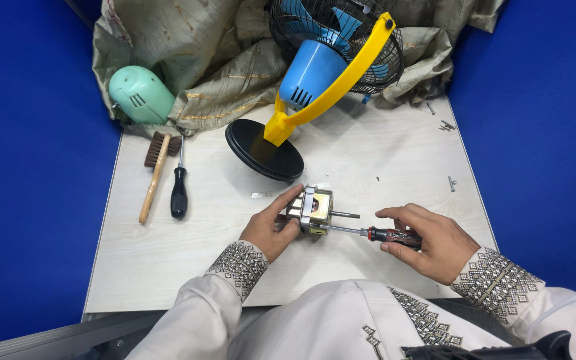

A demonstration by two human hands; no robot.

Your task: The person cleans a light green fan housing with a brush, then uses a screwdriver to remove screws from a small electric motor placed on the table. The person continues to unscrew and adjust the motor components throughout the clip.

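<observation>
Repair bench: dismantled fan [331,60], screwdrivers [179,190], loose screws [452,183]

Motor [315,209] on table [395,160] centre; fan [321,60] behind; brush [155,172], spare screwdriver [179,187] left.

1. The left hand [271,230] lies low, fingers curled, thumb stretched forward.
2. The right hand [428,241] is closed in a firm grip, knuckles up.
3. Both forearms come in from below, in embroidered sleeves.
</observation>
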